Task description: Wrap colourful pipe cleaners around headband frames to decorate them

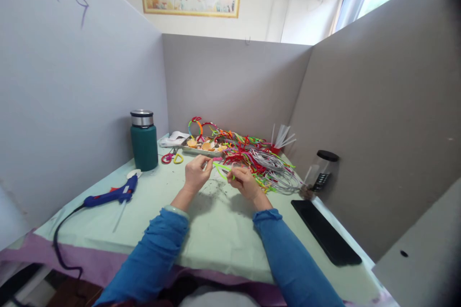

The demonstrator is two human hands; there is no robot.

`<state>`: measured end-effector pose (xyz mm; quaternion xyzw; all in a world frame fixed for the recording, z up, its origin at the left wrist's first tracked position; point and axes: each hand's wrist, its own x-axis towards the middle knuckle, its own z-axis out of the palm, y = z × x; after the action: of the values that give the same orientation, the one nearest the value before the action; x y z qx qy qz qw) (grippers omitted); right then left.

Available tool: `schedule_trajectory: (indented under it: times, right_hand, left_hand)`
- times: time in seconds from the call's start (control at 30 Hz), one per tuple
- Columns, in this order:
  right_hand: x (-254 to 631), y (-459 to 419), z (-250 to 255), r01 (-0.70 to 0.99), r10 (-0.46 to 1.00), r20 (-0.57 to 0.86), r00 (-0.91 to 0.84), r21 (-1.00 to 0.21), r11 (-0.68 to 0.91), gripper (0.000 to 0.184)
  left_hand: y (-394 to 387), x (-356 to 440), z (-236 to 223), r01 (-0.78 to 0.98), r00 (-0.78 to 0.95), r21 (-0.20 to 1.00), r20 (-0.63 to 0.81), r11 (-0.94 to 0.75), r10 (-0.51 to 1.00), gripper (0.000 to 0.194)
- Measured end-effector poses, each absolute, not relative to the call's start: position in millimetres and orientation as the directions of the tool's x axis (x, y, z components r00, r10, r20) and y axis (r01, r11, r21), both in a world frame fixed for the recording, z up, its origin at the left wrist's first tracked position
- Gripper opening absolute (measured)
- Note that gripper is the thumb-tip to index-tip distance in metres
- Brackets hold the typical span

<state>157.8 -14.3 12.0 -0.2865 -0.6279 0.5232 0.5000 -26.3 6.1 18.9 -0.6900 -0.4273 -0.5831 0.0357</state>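
Note:
Both my hands are raised over the middle of the table, close together. My left hand (198, 172) is closed in a pinch at the left end of a bent yellow-green pipe cleaner (220, 167), where a short pink piece also shows. My right hand (245, 183) pinches the other end of the yellow-green strand. Between the hands the strand makes a narrow loop. Just behind them lies a large heap of coloured pipe cleaners (248, 146), red, green, orange and silver-grey. Fingertips partly hide the ends of the strand.
At left stand a green bottle (144, 146) and a blue glue gun (111, 196) with its cord. Scissors (173, 158) lie near a metal tray (203, 152) of shell-like pieces. Glue sticks (283, 136), a clear jar (320, 172) and a black slab (324, 232) are at right. Partitions enclose the table.

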Motion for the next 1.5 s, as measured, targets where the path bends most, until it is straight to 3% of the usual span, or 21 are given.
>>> schedule_trajectory:
  times: [0.33, 0.5, 0.6, 0.73, 0.83, 0.97, 1.03, 1.1, 1.27, 1.5]
  right_hand:
    - [162, -10, 10, -0.089, 0.917, 0.256, -0.304, -0.967, 0.241, 0.03]
    - [163, -7, 8, -0.162, 0.914, 0.28, -0.293, -0.957, 0.242, 0.03]
    - [161, -9, 10, -0.247, 0.91, 0.313, -0.272, -0.937, 0.248, 0.034]
    - [158, -11, 11, -0.337, 0.888, 0.351, -0.299, -0.909, 0.246, 0.035]
    - [157, -7, 8, -0.313, 0.872, 0.421, -0.25, -0.887, 0.339, 0.03]
    - [155, 0, 4, 0.056, 0.772, 0.635, -0.024, -0.77, 0.635, 0.018]
    - [153, 0, 3, 0.286, 0.639, 0.769, -0.012, -0.61, 0.739, 0.014]
    - [152, -2, 3, 0.411, 0.548, 0.833, -0.073, -0.476, 0.777, 0.016]
    - [145, -6, -1, 0.436, 0.537, 0.833, -0.128, -0.439, 0.786, 0.019]
    - [140, -5, -9, 0.506, 0.52, 0.846, -0.116, -0.401, 0.764, 0.015]
  left_hand:
    - [8, -29, 10, 0.754, 0.14, 0.237, 0.853, -0.612, 0.502, 0.018]
    - [5, -24, 8, 0.776, 0.293, 0.106, 0.812, -0.621, 0.505, 0.022]
    - [3, -22, 8, 0.747, 0.33, 0.094, 0.807, -0.659, 0.49, 0.022]
    - [1, -21, 12, 0.645, 0.238, 0.248, 0.833, -0.723, 0.499, 0.019]
    - [2, -21, 16, 0.54, 0.153, 0.395, 0.822, -0.743, 0.548, 0.018]
    - [8, -19, 13, 0.477, 0.138, 0.511, 0.76, -0.715, 0.636, 0.02]
    - [11, -19, 9, 0.447, 0.131, 0.569, 0.722, -0.69, 0.68, 0.021]
    - [14, -17, 7, 0.39, 0.114, 0.642, 0.678, -0.66, 0.727, 0.023]
    - [12, -13, 9, 0.163, 0.146, 0.796, 0.564, -0.582, 0.813, 0.026]
    - [6, -10, 14, -0.013, 0.215, 0.875, 0.475, -0.483, 0.854, 0.03]
